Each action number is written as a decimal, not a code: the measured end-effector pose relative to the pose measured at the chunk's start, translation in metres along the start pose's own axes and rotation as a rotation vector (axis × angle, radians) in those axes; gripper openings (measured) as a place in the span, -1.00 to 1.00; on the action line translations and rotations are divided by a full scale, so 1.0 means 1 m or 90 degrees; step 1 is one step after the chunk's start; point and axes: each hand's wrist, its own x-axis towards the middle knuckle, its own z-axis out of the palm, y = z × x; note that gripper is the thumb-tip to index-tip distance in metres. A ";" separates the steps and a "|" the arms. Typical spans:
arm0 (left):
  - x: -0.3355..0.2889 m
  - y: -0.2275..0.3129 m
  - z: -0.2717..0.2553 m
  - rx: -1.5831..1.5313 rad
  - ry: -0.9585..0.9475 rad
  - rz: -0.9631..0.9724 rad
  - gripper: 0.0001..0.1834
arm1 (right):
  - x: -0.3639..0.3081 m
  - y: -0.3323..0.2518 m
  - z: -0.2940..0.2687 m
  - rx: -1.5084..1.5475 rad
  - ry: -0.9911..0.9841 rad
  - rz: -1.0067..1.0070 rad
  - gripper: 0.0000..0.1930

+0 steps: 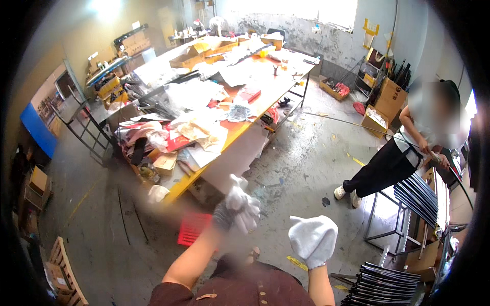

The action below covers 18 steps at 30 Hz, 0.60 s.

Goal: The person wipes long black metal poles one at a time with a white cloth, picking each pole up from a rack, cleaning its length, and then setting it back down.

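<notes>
My left hand [240, 208] wears a whitish knit glove with a grey cuff and is raised in front of my body. Its fingers are curled in, and whatever they may hold is hidden. To the right, a white cloth [312, 238] is draped over my right hand [317, 261] and hides its fingers. The cloth appears gripped from beneath, with one corner sticking out to the left. The two hands are apart. Low behind my left forearm is a red slotted plastic basket [194, 228].
A long cluttered table [204, 166] with a yellow edge stands ahead, covered in bags, papers and boxes. At right a person [393, 158] handles a long thin rod. Black tubes [385, 285] lie stacked near my right. A metal hand truck [84, 127] stands at left.
</notes>
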 end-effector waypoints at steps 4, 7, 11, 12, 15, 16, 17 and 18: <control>0.061 0.027 -0.049 -0.101 0.258 0.055 -0.41 | 0.061 -0.023 0.011 -0.618 0.028 -0.102 -0.60; 0.099 0.048 -0.083 0.014 0.411 0.140 -0.42 | 0.096 -0.034 0.019 -0.474 0.051 -0.069 -0.68; 0.194 0.097 -0.059 -0.022 0.391 -0.014 -0.48 | 0.139 -0.014 -0.002 -0.323 0.171 0.053 -0.77; 0.209 0.110 -0.054 -0.056 0.317 -0.002 -0.50 | 0.153 -0.025 0.003 -0.423 0.160 0.077 -0.77; 0.286 0.137 -0.113 -0.004 0.346 0.054 -0.49 | 0.200 -0.077 0.032 -0.718 0.113 0.144 -0.73; 0.315 0.151 -0.110 0.027 0.351 0.043 -0.47 | 0.224 -0.087 0.046 -0.854 0.119 0.137 -0.73; 0.340 0.168 -0.101 -0.016 0.314 0.029 -0.52 | 0.246 -0.098 0.061 -0.999 0.128 0.132 -0.71; 0.358 0.184 -0.094 -0.055 0.282 0.016 -0.55 | 0.269 -0.111 0.075 -1.134 0.142 0.127 -0.67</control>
